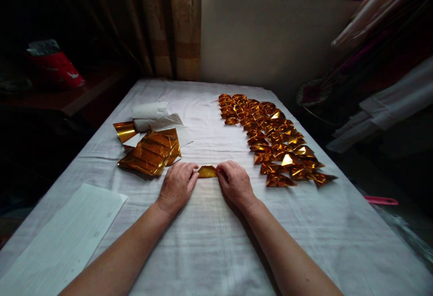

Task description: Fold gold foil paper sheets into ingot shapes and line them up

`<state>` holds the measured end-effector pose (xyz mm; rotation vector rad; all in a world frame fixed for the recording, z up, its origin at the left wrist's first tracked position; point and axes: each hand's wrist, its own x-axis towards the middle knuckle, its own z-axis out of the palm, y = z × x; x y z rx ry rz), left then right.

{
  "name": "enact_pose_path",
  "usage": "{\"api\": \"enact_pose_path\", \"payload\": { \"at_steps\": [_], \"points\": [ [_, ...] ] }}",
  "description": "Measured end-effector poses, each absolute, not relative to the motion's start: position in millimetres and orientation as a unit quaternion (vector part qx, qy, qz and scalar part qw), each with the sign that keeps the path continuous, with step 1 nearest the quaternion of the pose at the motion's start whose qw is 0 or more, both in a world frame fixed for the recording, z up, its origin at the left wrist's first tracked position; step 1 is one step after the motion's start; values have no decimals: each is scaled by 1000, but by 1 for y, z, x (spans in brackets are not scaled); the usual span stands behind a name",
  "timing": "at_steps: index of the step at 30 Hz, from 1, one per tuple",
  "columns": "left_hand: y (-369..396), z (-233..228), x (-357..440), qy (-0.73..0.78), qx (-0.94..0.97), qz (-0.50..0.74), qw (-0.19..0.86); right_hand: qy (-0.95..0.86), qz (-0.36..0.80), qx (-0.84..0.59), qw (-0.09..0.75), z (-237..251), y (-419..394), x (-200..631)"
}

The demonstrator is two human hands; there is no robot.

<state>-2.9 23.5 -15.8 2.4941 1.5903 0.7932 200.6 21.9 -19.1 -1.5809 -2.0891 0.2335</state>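
White cloth (209,242) covers the table, with a pale wall and a curtain behind it and dark clutter to either side.

Both hands rest low on the cloth near the middle of the table, palms down, close together but not touching. The left hand (177,187) and the right hand (235,183) each press fingertips onto one end of a small gold foil piece (207,171), which lies flat on the cloth between them. The fingers are bent down onto the foil and pinch its ends; whether the thumbs are under it cannot be told. Both forearms run bare from the lower edge of the view up to the hands.

Just left of the left hand lies a foil stack (150,154) of flat gold sheets, creased and fanned slightly. Behind the stack sits a loose gold sheet (124,131), curled at one edge, beside some white paper (150,112), partly rolled. A lined sheet (71,233) lies at the near left of the table, well apart from the hands.

To the right of the right hand, a long spread of folded gold pieces (270,138) runs from near the hand toward the far end of the table, packed in rough rows and touching one another.

Off the table at the left, a red bag (56,68) sits in shadow. At the right, a pink stick (380,200) lies low beside the table edge.
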Motion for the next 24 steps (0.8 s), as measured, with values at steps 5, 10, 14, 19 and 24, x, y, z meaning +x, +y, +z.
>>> {"api": "enact_pose_path", "payload": {
  "at_steps": [5, 10, 14, 19, 24],
  "points": [
    [23, -14, -3, 515, 822, 237, 44, -773, 85, -580, 243, -17, 22, 201],
    [21, -12, -3, 505, 834, 220, 28, -772, 80, -586, 235, -16, 21, 201],
    [21, -11, -2, 498, 841, 213, 15, -802, 51, -555, 215, -11, 15, 197],
    [21, -9, -1, 496, 841, 217, 13, -846, 64, -516, 121, -7, 6, 188],
    [21, -7, -1, 497, 843, 207, 9, -819, 92, -563, 69, -7, 3, 185]
  ]
}}
